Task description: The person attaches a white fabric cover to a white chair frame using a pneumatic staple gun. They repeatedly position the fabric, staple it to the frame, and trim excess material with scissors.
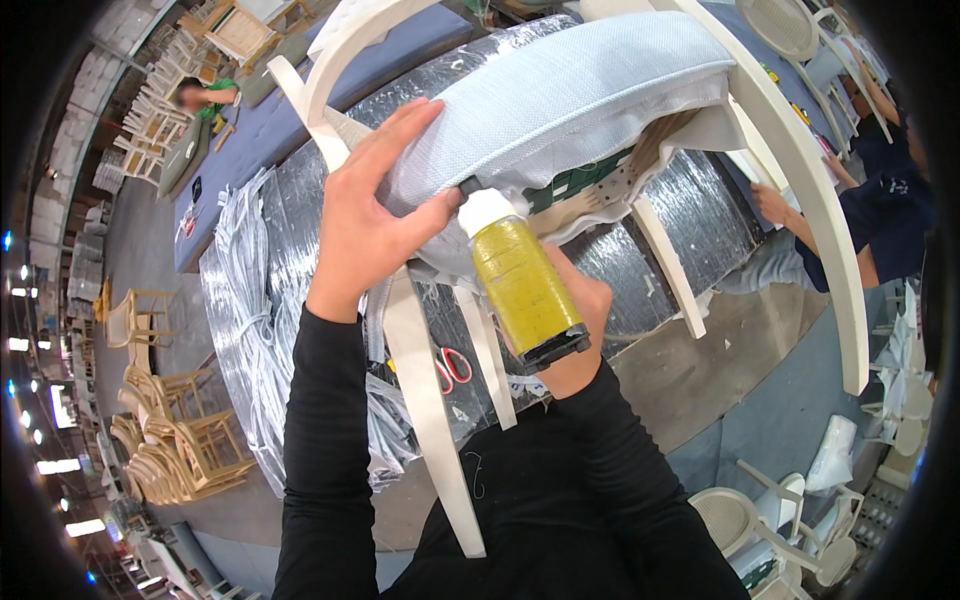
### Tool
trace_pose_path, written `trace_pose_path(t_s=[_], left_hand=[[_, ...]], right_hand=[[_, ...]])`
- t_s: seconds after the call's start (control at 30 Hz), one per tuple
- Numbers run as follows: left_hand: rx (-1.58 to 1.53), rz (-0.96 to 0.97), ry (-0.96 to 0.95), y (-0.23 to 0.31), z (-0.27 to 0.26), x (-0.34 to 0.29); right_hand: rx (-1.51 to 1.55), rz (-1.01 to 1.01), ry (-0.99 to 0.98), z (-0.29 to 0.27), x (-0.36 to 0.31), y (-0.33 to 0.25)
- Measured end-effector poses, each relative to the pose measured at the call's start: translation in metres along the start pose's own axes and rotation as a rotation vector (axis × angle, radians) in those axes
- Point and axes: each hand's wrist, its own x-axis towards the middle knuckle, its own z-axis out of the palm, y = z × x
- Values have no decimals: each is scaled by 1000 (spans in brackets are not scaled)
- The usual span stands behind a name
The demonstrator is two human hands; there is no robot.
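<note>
A pale wooden chair lies tipped over on the worktop, its light blue upholstered seat [560, 95] facing up and away. My left hand [375, 200] grips the seat's near-left corner, fingers stretched along the fabric and thumb on its edge. In my right hand [585, 310] is a staple gun [525, 285] with a yellow-green body, white upper part and black end cap. Its dark nose touches the seat edge beside my left thumb. The gun's body hides most of my right fingers. Loose lining fabric [640, 160] hangs at the seat's underside, with green webbing [580, 185] showing inside.
Curved chair legs [435, 420] reach toward me. Red-handled scissors [453, 370] lie on the plastic-wrapped worktop [640, 270], near a bundle of grey strips [245, 290]. At right a co-worker in dark clothing [880, 215] handles another chair; a person in green [215, 95] is far left. Wooden chairs [185, 430] are stacked left.
</note>
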Motion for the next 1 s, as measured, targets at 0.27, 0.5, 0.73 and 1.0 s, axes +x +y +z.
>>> trace_pose_path(t_s=[0.27, 0.5, 0.73, 1.0], left_hand=[[-56, -19, 1, 2, 2, -2], [-83, 20, -71, -5, -7, -5], [-151, -16, -101, -14, -10, -6], [-189, -3, -111, -12, -11, -9]], right_hand=[[25, -1, -12, 3, -2, 4], [72, 24, -49, 6, -8, 6], [69, -24, -60, 11, -11, 9], [17, 6, -122, 8, -10, 5]])
